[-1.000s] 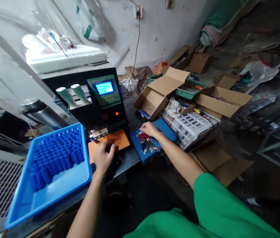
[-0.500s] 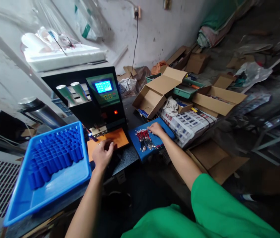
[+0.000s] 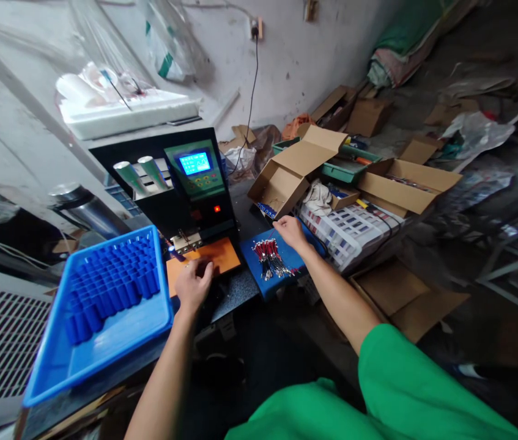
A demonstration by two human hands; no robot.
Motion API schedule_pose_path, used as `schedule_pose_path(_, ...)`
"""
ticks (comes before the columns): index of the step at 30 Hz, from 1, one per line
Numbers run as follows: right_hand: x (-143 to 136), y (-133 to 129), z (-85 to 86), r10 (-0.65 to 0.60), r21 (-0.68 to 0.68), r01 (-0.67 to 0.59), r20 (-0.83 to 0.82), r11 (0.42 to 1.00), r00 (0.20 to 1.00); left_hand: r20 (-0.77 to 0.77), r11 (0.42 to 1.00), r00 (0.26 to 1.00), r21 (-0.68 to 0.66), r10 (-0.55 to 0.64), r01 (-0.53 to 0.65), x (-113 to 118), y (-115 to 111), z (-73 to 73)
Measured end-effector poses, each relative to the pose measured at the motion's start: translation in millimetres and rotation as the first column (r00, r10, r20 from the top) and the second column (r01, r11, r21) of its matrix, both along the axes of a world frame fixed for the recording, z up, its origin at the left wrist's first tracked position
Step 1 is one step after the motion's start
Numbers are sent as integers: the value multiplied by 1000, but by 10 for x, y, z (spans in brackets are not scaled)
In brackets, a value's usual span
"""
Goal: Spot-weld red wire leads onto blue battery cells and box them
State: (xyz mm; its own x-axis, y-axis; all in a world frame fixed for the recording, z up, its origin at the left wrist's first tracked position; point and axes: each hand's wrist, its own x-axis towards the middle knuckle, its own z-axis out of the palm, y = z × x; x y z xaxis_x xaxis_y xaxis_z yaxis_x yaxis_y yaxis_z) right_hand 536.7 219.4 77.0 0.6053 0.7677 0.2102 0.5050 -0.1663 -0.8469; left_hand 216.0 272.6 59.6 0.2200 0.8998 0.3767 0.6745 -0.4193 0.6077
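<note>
Have blue plastic tray [image 3: 116,339] at left, packed with upright blue cylinders [image 3: 112,281]; curl left hand [image 3: 194,282] over orange board [image 3: 224,253] before black machine [image 3: 171,211], cannot tell whether gripping; have red-and-black leads [image 3: 271,260] bunched on blue mat [image 3: 250,260]; see open cardboard box [image 3: 284,186], holding blue-ringed pieces [image 3: 266,210], blocking part of green bin [image 3: 344,173]; pinch thin red lead [image 3: 272,234] in right hand [image 3: 290,231] over mat; see white plastic crate [image 3: 348,231] farther right, grey cloth [image 3: 318,199] at its edge.

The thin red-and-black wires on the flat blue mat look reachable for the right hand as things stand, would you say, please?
Probably yes: the right hand is close to the wires, with nothing visible in between.
</note>
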Motion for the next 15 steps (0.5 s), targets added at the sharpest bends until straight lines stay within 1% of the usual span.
schedule_pose_path(3, -97, -40, 125, -17, 35, 15, 78, 999, 997, -3, 1000, 1000, -4, -7, 7, -11, 9, -11)
schedule_pose_path(5, -133, -64, 143, -12, 65, 7, 77, 998, 997, -4, 1000, 1000, 6, -11, 11, -18, 9, -21)
schedule_pose_path(7, -145, -80, 125, 22, 145, -29, 46, 989, 999, -3, 1000, 1000, 11, -13, 13, -25, 5, -30)
schedule_pose_path(11, -159, -103, 104, 189, 340, -157, -65, 927, 980, 20, 1000, 999, -7, -26, 26, -42, 2, -36)
schedule_pose_path(13, -200, -130, 147, 276, 407, -203, -130, 890, 952, 59, 998, 997, -28, -53, 55, -56, -5, -25)
schedule_pose_path(15, -275, -177, 218, 350, 462, -231, -189, 856, 917, 145, 991, 984, -75, -98, 110, -71, -40, 7)
